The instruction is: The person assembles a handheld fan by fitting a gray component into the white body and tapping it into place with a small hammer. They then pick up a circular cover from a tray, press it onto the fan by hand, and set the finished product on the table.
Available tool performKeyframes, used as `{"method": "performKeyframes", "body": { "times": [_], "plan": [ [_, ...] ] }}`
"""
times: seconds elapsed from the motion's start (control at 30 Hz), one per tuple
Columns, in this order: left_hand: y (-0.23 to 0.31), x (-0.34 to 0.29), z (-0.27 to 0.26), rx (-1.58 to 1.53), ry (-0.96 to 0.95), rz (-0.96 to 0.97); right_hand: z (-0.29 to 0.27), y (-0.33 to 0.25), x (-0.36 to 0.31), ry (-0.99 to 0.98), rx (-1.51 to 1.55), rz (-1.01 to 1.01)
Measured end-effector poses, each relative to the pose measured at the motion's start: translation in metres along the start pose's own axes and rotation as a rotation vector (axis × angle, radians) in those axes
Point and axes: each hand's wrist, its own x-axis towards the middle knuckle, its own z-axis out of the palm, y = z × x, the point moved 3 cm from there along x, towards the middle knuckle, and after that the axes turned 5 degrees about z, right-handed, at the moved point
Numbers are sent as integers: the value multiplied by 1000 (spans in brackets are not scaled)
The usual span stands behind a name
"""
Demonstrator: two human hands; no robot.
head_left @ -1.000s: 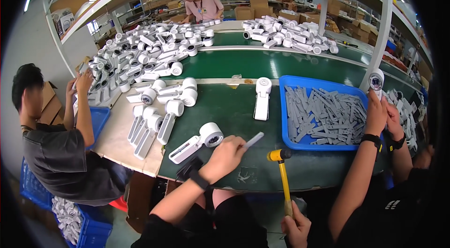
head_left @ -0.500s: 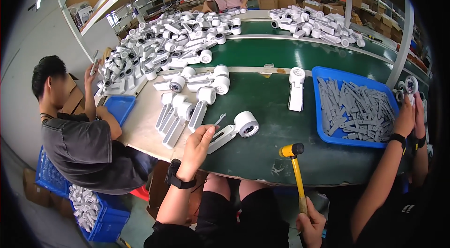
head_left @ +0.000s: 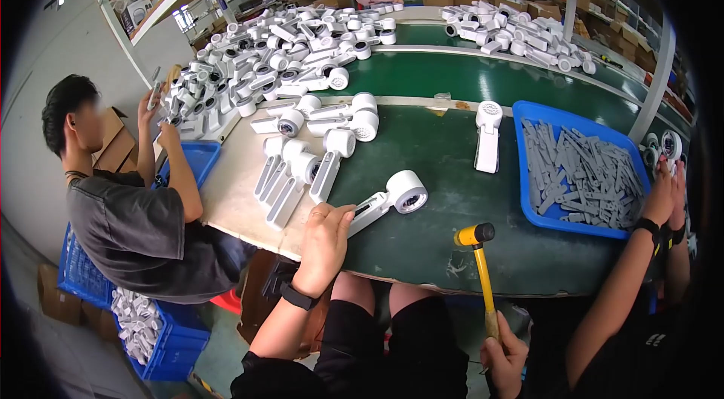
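Observation:
My left hand (head_left: 324,242) is bent closed at the near end of the handle of a white handheld fan (head_left: 371,212), or a unit much like one. The fan lies on the green mat, its round head (head_left: 407,191) pointing away to the right and a long slot showing in the handle. My fingers cover the handle's end, and no grey strip shows in them. In my right hand (head_left: 505,357) is a hammer with a yellow handle (head_left: 483,278), gripped low. Its yellow and black head (head_left: 474,234) is raised at the table's near side, apart from the fan.
Several white fans (head_left: 283,184) lie left of the mat, with a big heap (head_left: 264,59) beyond. One more fan (head_left: 488,139) lies ahead, beside a blue tray (head_left: 528,210) of grey strips (head_left: 581,173). People work at left, right and across the green belt (head_left: 422,76).
My left hand has shifted slightly right onto the fan's handle end. The thin grey strip it pinched is no longer visible. The hammer stays in my right hand, nearly unmoved.

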Motion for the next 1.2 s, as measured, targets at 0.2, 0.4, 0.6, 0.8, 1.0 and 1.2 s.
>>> {"method": "performKeyframes", "body": {
  "times": [0.2, 0.4, 0.6, 0.8, 1.0, 1.2],
  "plan": [
    [3, 5, 9, 171, 67, 96, 2, 1, 0, 7, -6, 30],
    [4, 8, 14, 178, 38, 71, 2, -3, 4, -9, 4, 32],
    [6, 8, 15, 264, 66, 66, 3, -4, 3, -3, -4, 29],
    [1, 9, 18, 385, 118, 70, 7, -2, 5, -11, -14, -37],
    [-8, 9, 19, 314, 127, -9, 11, -6, 9, -54, -39, -67],
    [-28, 14, 23, -2, -42, -216, 22, -10, 15, -101, -9, -33]
  ]
}}
